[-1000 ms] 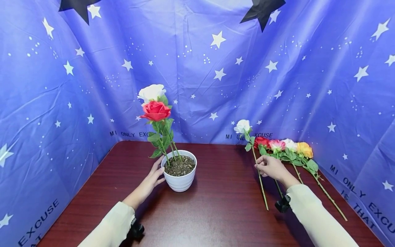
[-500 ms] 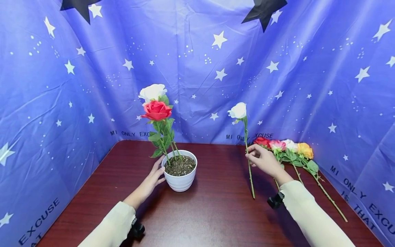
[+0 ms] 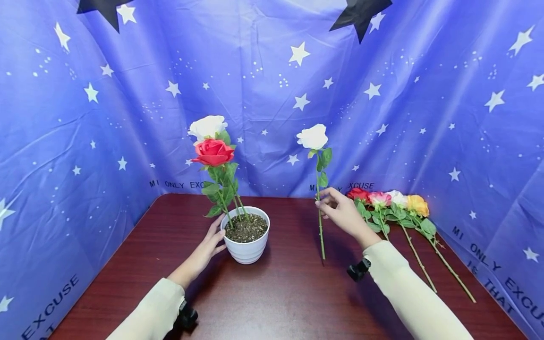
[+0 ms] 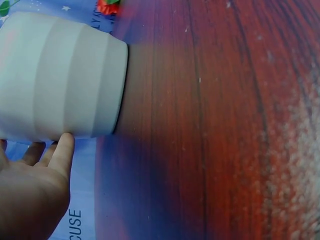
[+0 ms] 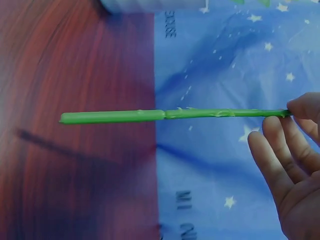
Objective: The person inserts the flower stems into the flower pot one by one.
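Note:
A white ribbed flowerpot (image 3: 246,250) filled with soil (image 3: 245,229) stands on the table. In it, a red rose (image 3: 214,152) and a white rose (image 3: 208,127) rise on leafy stems leaning left. My left hand (image 3: 206,248) rests against the pot's left side; in the left wrist view its extended fingers (image 4: 62,155) touch the wall. To the pot's right, my right hand (image 3: 342,213) pinches the stem of another white rose (image 3: 312,137), held upright with its bloom on top. In the right wrist view the thumb and fingertips grip the green stem (image 5: 150,115), whose lower end hangs free above the table.
On the right of the dark wood table (image 3: 272,302) several roses lie in a row, among them a red rose (image 3: 358,195), a pink rose (image 3: 379,199) and a yellow rose (image 3: 418,205). A blue starry cloth (image 3: 255,85) encloses the back and sides.
My right hand has lifted the white rose off the right side of the table and carried it left and upright. The left hand stays on the flowerpot.

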Action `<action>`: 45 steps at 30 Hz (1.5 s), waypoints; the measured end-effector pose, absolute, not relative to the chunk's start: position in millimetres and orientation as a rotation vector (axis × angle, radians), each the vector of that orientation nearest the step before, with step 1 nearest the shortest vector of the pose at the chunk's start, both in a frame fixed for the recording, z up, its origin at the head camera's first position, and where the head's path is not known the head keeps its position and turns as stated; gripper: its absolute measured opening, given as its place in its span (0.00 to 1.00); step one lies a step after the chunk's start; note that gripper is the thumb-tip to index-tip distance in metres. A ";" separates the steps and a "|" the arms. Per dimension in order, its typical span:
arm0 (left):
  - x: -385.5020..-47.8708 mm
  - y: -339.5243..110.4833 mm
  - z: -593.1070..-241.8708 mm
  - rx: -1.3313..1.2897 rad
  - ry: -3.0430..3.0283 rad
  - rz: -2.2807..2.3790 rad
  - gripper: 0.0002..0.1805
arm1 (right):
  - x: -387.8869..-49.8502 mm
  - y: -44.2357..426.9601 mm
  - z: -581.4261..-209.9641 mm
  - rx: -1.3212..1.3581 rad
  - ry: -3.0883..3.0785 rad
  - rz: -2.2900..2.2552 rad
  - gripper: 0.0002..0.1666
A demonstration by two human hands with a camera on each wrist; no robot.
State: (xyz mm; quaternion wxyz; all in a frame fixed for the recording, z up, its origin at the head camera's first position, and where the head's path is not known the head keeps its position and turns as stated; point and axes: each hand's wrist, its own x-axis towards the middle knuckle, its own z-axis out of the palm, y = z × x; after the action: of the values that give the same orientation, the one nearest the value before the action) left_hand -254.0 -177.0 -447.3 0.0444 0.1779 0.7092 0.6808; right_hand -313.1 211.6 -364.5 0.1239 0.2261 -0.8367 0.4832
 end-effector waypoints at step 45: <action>-253.4 -179.8 -447.9 0.496 2.187 2.098 0.32 | -315.5 49.9 -310.9 0.896 -1.927 1.545 0.13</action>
State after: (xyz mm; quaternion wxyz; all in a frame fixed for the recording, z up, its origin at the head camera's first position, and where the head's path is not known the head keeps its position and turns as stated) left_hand -253.4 -179.8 -447.9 0.0355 0.1614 0.7117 0.6828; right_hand -315.5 49.9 -310.9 0.2542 0.3297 -0.7094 0.5687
